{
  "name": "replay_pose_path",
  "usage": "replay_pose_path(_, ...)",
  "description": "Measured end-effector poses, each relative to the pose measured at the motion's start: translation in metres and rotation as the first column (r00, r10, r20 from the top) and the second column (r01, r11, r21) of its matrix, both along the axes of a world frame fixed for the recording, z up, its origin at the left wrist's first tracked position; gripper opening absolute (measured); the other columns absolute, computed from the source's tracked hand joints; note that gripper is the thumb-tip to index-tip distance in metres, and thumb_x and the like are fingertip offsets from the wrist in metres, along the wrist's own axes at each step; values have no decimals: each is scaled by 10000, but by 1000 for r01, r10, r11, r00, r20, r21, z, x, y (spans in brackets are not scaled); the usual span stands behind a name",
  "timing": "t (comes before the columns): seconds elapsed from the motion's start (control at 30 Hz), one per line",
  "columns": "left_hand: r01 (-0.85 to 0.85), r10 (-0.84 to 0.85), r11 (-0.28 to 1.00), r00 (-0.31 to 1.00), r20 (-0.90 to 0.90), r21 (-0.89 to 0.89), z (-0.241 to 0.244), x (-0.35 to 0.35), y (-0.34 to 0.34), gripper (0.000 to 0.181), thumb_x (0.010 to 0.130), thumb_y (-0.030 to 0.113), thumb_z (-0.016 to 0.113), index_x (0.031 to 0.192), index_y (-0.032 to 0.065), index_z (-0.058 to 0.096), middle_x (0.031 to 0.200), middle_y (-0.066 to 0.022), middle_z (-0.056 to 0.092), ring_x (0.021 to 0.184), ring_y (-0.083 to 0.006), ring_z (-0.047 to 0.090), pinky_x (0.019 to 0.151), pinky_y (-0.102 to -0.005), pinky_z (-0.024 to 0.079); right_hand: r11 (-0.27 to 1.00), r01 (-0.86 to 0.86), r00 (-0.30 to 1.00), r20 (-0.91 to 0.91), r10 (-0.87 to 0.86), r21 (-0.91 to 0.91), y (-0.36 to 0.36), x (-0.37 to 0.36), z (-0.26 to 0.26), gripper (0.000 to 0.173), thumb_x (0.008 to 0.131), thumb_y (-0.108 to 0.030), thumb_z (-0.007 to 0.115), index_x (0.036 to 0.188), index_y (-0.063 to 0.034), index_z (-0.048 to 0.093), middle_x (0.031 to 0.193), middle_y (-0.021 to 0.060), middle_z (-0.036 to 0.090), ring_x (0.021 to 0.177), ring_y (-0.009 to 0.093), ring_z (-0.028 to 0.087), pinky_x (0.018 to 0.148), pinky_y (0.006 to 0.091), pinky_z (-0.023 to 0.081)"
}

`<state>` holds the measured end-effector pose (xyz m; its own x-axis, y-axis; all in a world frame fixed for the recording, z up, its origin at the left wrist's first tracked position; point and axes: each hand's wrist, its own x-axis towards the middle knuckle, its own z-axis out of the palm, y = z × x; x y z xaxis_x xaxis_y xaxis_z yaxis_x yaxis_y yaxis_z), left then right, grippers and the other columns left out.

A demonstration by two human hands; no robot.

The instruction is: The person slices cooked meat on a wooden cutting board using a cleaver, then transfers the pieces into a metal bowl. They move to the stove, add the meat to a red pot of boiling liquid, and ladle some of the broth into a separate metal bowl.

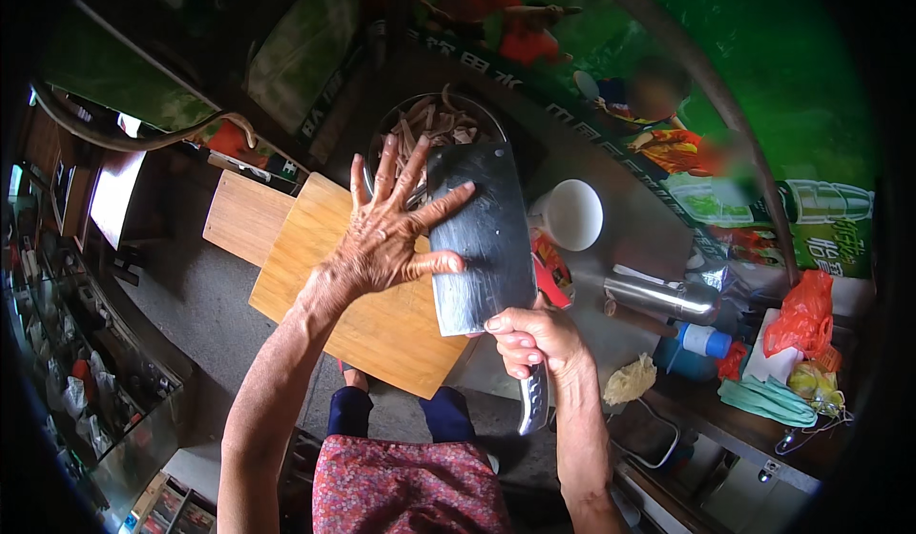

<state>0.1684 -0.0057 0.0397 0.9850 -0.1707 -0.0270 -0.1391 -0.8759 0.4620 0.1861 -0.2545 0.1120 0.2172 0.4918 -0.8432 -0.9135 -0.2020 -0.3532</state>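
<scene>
My right hand (533,337) grips a broad Chinese cleaver (490,262) near the handle, which has a patterned metal surface. The blade lies flat to the view, its tip end pointing away from me. My left hand (390,233) is spread wide with its fingers apart. Its thumb and index finger overlap the blade; whether they touch it, I cannot tell. Below that hand is a wooden cutting board (386,333). Beyond the blade stands a round metal-rimmed bowl (504,122) holding pale brown strips of food (458,122), partly hidden by my fingers and the blade.
A white cup (578,215), a red packet (554,269) and a steel thermos (665,296) lie right of the cleaver. Farther right are a red plastic bag (801,312) and green gloves or cloth (766,398). Another wooden board (247,215) juts out at left.
</scene>
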Motion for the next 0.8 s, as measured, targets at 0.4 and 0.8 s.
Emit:
replay_pose_path(0.4, -196, 165, 958, 974, 157, 209, -34, 32, 8, 1131, 701, 946, 285, 1481, 146, 460, 1642, -185, 108, 1511, -420, 13, 1149, -693, -17, 994, 7, 994, 114, 6, -111, -13, 22, 3, 134, 856, -73, 611, 836, 58, 631, 496, -43, 410, 337, 67, 383, 350, 296, 412)
replay_pose_path(0.8, 75, -73, 997, 994, 78, -16, 15, 4, -37, 1253, 615, 962, 359, 1519, 93, 367, 1629, -150, 198, 1508, -411, 85, 1165, -669, -25, 992, -32, 988, 146, 50, -125, 14, 48, 5, 291, 892, -150, 593, 630, -86, 482, 514, -21, 440, 373, 82, 442, 388, 302, 475)
